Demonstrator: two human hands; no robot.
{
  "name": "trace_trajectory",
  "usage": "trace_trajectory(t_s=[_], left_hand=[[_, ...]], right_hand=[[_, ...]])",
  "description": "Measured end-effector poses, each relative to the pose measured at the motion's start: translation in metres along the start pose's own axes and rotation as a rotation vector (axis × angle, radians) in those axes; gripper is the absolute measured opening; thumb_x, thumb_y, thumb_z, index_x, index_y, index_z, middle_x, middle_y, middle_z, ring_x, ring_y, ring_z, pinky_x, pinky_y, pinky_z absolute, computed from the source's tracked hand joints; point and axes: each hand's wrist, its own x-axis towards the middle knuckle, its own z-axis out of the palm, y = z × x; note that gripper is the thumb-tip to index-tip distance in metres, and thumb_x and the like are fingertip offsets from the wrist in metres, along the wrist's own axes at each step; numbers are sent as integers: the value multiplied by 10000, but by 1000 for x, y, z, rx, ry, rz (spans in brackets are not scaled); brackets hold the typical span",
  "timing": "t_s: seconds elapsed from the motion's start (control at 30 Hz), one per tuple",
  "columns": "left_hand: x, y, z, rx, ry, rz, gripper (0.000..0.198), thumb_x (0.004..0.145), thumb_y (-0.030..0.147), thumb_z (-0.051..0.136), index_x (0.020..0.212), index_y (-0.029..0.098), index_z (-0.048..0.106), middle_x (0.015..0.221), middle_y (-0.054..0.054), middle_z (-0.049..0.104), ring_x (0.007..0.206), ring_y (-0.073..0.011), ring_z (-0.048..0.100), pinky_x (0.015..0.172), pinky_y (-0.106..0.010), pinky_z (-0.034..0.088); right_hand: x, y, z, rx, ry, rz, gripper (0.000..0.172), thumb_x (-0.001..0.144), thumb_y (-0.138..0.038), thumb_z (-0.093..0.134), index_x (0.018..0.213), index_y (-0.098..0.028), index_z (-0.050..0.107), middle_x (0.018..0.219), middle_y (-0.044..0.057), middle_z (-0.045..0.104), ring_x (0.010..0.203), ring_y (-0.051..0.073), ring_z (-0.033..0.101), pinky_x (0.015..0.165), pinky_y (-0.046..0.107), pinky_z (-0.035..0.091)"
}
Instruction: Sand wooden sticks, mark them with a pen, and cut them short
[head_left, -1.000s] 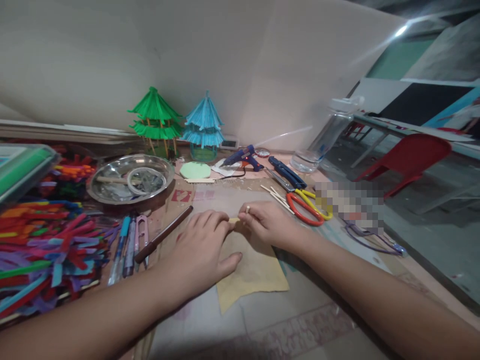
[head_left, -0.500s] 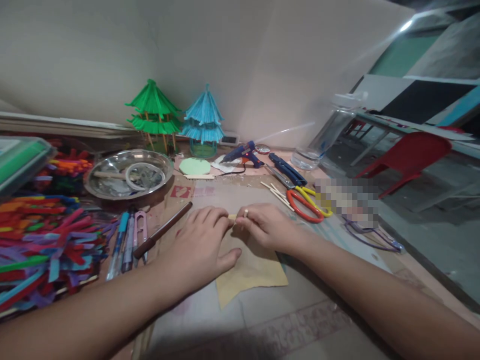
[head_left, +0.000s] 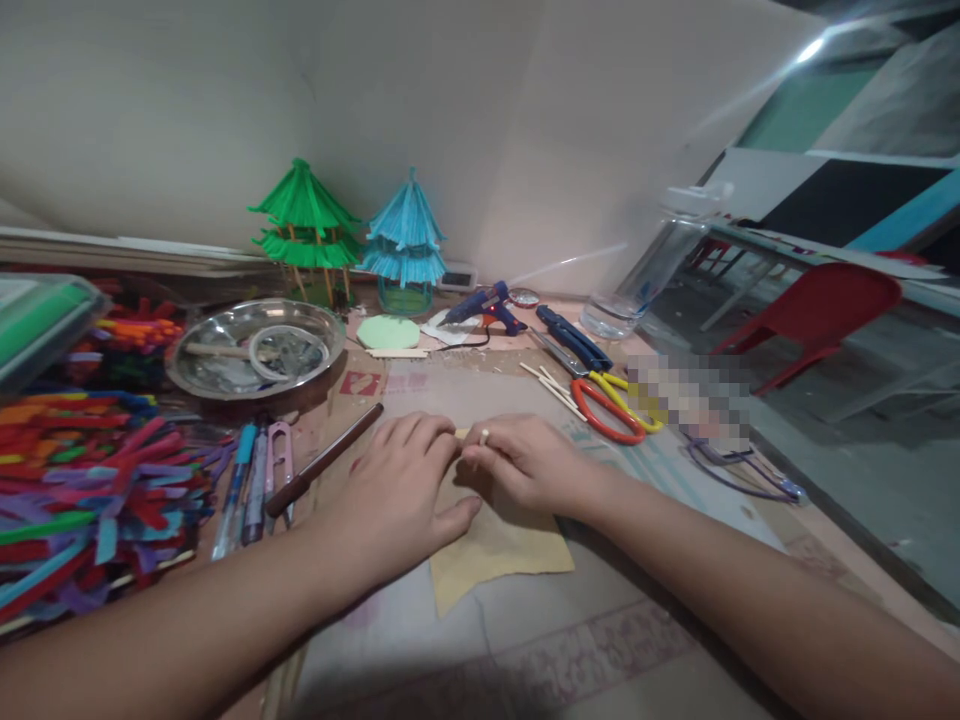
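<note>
My left hand (head_left: 409, 480) lies flat, fingers stretched out, over the left part of a yellow piece of paper (head_left: 510, 545) with an uneven lower edge. My right hand (head_left: 529, 460) is closed at the paper's upper part, its fingertips beside my left fingers. From between its thumb and fingers pokes the pale end of a thin stick (head_left: 484, 437); the rest is hidden in the hand. Beyond my right hand lie several similar loose sticks (head_left: 559, 390) and scissors (head_left: 607, 410) with red and yellow handles. A brown marker (head_left: 326, 460) rests left of my left hand.
At left are colourful pipe cleaners (head_left: 97, 510), pens (head_left: 244, 480) and a metal tray (head_left: 187, 375). Along the wall stand green (head_left: 304, 215) and blue (head_left: 406, 235) tiered-roof models, a glue gun (head_left: 487, 308) and a clear bottle (head_left: 637, 280). A red chair (head_left: 825, 310) stands beyond the table.
My right hand has shifted slightly left with the stick, closer to my left fingers. My left hand and the paper stay nearly where they were.
</note>
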Motion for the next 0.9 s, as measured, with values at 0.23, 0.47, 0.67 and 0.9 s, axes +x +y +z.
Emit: trace_trajectory(t_s=[0.23, 0.47, 0.67, 0.9], left_hand=[[0, 0, -1, -16, -24, 0, 317, 825, 360, 629, 1037, 124, 623, 1159, -139, 605, 1145, -326, 524, 1000, -515, 435], [0, 0, 1, -34, -6, -2, 321, 808, 349, 647, 1048, 139, 613, 1152, -125, 605, 1138, -317, 526, 1000, -507, 431], [0, -2, 1, -122, 32, -38, 379, 787, 365, 676, 1089, 151, 596, 1170, -128, 602, 1140, -320, 521, 985, -523, 428], [4, -10, -3, -423, 410, 20, 97, 948, 263, 504, 944, 226, 593, 1046, -44, 607, 1054, -202, 557, 914, -370, 450]], right_hand=[[1, 1, 2, -26, -4, -49, 312, 993, -288, 424, 774, -175, 615, 734, 42, 682, 675, 144, 611, 663, 239, 417], [0, 0, 3, 13, 7, -24, 303, 985, -276, 422, 770, -174, 609, 708, 37, 674, 654, 140, 613, 654, 240, 424], [4, 7, 2, 565, 227, 223, 332, 938, -447, 495, 728, -196, 551, 606, 5, 644, 553, 125, 603, 553, 233, 448], [10, 3, -1, 1312, 222, 353, 422, 663, -471, 836, 741, -202, 521, 637, -19, 702, 494, 91, 604, 452, 187, 451]])
